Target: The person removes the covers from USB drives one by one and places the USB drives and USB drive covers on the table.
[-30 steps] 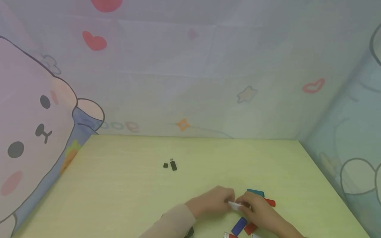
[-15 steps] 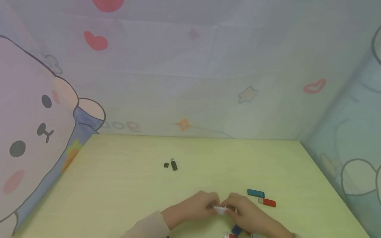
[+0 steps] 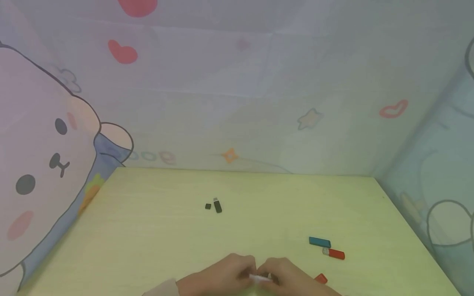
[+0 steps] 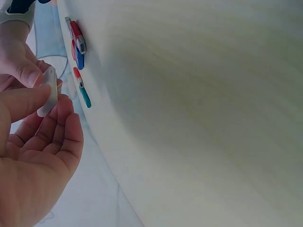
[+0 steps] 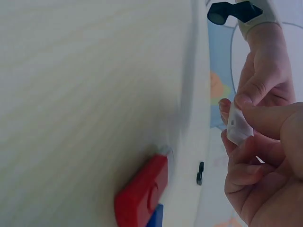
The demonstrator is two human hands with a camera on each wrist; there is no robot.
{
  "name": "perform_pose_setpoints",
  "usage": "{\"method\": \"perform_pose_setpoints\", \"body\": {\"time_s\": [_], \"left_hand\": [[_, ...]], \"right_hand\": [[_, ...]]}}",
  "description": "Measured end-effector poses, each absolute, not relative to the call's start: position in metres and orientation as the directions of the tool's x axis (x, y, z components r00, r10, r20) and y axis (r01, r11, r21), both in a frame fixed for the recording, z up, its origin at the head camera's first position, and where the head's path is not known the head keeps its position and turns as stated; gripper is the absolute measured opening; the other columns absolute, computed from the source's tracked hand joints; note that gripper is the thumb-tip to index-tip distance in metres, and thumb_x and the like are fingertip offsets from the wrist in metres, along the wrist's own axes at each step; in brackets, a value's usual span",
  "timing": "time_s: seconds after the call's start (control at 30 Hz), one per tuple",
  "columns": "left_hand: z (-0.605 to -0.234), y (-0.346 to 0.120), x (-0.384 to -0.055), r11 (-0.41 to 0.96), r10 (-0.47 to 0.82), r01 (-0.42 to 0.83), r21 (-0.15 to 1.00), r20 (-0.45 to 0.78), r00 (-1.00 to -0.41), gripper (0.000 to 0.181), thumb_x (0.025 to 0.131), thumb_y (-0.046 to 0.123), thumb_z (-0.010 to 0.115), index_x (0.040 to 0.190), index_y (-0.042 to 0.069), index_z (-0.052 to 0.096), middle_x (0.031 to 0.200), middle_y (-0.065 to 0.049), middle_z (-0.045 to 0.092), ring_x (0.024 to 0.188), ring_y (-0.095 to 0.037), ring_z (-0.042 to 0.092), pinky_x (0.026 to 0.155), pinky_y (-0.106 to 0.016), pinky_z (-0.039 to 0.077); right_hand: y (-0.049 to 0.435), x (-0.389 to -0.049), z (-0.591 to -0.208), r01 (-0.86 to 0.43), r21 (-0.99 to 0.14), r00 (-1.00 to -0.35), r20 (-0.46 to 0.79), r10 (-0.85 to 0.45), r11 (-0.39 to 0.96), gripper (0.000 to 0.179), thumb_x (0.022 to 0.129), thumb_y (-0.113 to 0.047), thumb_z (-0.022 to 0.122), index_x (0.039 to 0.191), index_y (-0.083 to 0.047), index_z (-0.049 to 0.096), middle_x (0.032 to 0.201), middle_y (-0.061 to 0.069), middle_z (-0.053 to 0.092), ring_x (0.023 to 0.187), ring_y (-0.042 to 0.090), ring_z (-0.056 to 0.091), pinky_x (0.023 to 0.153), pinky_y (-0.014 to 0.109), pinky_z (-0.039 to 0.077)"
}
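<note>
Both hands meet low in the head view over a small white USB stick (image 3: 260,278). My left hand (image 3: 226,274) pinches one end of it between thumb and fingers. The other end is in the thumb and fingers of my right hand (image 3: 290,278). Seen from the left wrist, the white USB stick (image 4: 51,97) is raised off the table, its far end covered by the right thumb. A small hole shows near one end of the white USB stick (image 5: 236,125) in the right wrist view.
A black USB stick (image 3: 217,206) lies uncapped beside its black cap (image 3: 208,206). To the right are a teal USB stick (image 3: 319,242) and a red one with its plug bare (image 3: 336,254). Another red piece (image 3: 321,278) is partly behind the right arm. A blue piece (image 5: 156,217) shows nearby.
Both hands have moved left and toward the near table edge, carrying the white USB stick between them. The teal and red sticks on the right are now uncovered.
</note>
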State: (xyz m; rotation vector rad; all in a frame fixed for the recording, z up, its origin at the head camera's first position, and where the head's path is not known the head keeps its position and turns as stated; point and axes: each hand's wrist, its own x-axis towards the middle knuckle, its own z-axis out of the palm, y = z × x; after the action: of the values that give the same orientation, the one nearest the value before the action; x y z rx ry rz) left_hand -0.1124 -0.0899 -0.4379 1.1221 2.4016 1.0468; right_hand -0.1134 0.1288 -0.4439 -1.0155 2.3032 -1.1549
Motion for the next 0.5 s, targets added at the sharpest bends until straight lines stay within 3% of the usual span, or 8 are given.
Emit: {"method": "perform_pose_setpoints", "body": {"time_s": [0.13, 0.33, 0.43, 0.5], "left_hand": [[-0.437, -0.096, -0.105, 0.391, 0.758, 0.486, 0.782, 0.025, -0.652, 0.012, 0.094, 0.009, 0.058, 0.083, 0.013, 0.056, 0.067, 0.015, 0.045, 0.06, 0.006, 0.04, 0.056, -0.013, 0.041], [-0.44, -0.104, -0.094, 0.307, 0.736, 0.232, 0.923, -0.076, -0.673, 0.016, 0.098, 0.026, 0.055, 0.086, 0.015, 0.058, 0.069, 0.012, 0.059, 0.059, 0.002, 0.051, 0.056, -0.02, 0.048], [-0.444, -0.105, -0.09, 0.289, 0.74, 0.202, 0.936, -0.085, -0.667, 0.024, 0.099, 0.035, 0.053, 0.085, 0.016, 0.058, 0.065, 0.013, 0.061, 0.055, 0.001, 0.052, 0.053, -0.022, 0.049], [-0.445, -0.105, -0.088, 0.286, 0.757, 0.254, 0.924, -0.055, -0.651, 0.028, 0.1, 0.038, 0.049, 0.084, 0.017, 0.057, 0.061, 0.014, 0.057, 0.051, 0.003, 0.049, 0.048, -0.021, 0.046]], "right_hand": [[0.122, -0.11, -0.447, -0.368, -0.83, -0.687, -0.061, -0.724, 0.42, 0.022, 0.096, -0.034, 0.058, 0.099, -0.016, 0.071, 0.084, -0.017, 0.061, 0.065, -0.002, 0.048, 0.062, 0.019, 0.046], [0.115, -0.104, -0.451, -0.254, -0.861, -0.695, -0.155, -0.703, 0.441, 0.022, 0.097, -0.035, 0.057, 0.1, -0.019, 0.071, 0.083, -0.013, 0.063, 0.067, 0.002, 0.055, 0.062, 0.022, 0.048], [0.114, -0.1, -0.451, -0.227, -0.889, -0.67, -0.155, -0.726, 0.399, 0.023, 0.097, -0.037, 0.056, 0.099, -0.019, 0.07, 0.084, -0.012, 0.064, 0.073, 0.003, 0.06, 0.064, 0.022, 0.05], [0.113, -0.098, -0.452, -0.253, -0.9, -0.65, -0.115, -0.751, 0.356, 0.022, 0.096, -0.037, 0.057, 0.099, -0.018, 0.069, 0.087, -0.013, 0.065, 0.076, 0.002, 0.062, 0.066, 0.022, 0.051]]}}
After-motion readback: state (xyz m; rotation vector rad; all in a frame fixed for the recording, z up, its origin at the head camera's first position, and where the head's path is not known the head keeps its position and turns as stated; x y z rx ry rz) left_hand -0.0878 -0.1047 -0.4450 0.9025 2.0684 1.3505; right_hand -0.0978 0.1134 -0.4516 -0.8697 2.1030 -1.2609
